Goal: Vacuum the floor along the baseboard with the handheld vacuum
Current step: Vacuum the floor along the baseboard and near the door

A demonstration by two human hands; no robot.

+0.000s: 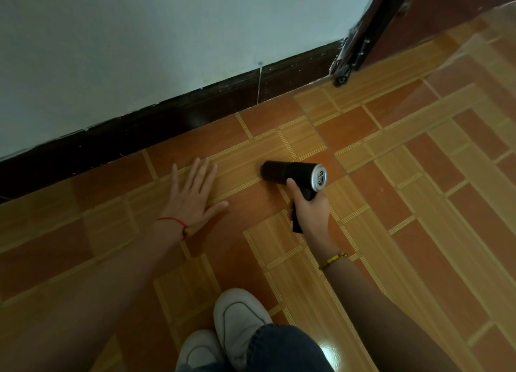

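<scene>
A black handheld vacuum (pixel 290 171) with a silver vented rear cap lies level just above the tiled floor (pixel 391 204), its dark nozzle end pointing left. My right hand (pixel 311 208) grips its handle from below. My left hand (pixel 194 197) rests flat on the floor with fingers spread, left of the nozzle and a short gap from it. The dark brown baseboard (pixel 167 120) runs diagonally along the foot of the pale wall, a tile's width beyond both hands.
A dark door frame with a metal hinge (pixel 347 64) stands at the baseboard's right end. My two white shoes (pixel 237 318) and a jeans leg (pixel 282 349) are at the bottom centre. Orange and tan tiles stretch to the right.
</scene>
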